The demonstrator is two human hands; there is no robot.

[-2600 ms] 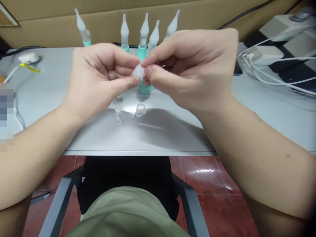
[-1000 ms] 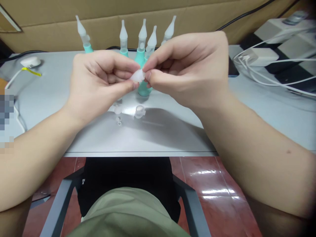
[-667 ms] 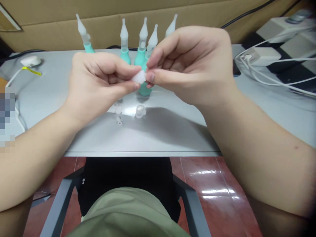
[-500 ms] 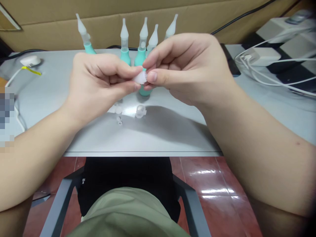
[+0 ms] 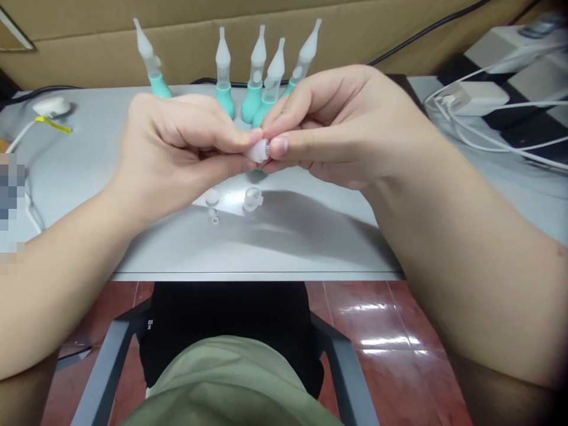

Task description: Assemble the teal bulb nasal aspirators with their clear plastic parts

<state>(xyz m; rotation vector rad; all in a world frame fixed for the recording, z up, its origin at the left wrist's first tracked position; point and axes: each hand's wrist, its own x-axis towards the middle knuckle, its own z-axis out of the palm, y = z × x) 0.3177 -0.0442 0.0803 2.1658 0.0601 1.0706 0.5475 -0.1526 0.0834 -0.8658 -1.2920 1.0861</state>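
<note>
A small white nozzle tip (image 5: 258, 151) is pinched between the thumb and fingers of my left hand (image 5: 186, 142). The thumb and fingertips of my right hand (image 5: 328, 130) close on a small clear part (image 5: 268, 148) at the tip's right end; most of that part is hidden by the fingers. Both hands meet above the table. Below them lie a clear plastic cup-shaped piece (image 5: 252, 199), a white round piece (image 5: 212, 197) and a tiny ring (image 5: 215, 220). Just behind my hands stand several nasal aspirators (image 5: 224, 74) with teal bulbs and white tips, one partly covered by my right hand.
The grey table (image 5: 266, 254) ends at a front edge close to my lap. Cardboard (image 5: 186, 53) rises behind it. White cables and an adapter (image 5: 481, 97) lie at the right; a white plug-like device (image 5: 52, 106) sits at the far left.
Both hands, with the nozzle tip between them, have shifted slightly right and down. The right hand uncovers more of the rightmost aspirator. The loose pieces lie unchanged.
</note>
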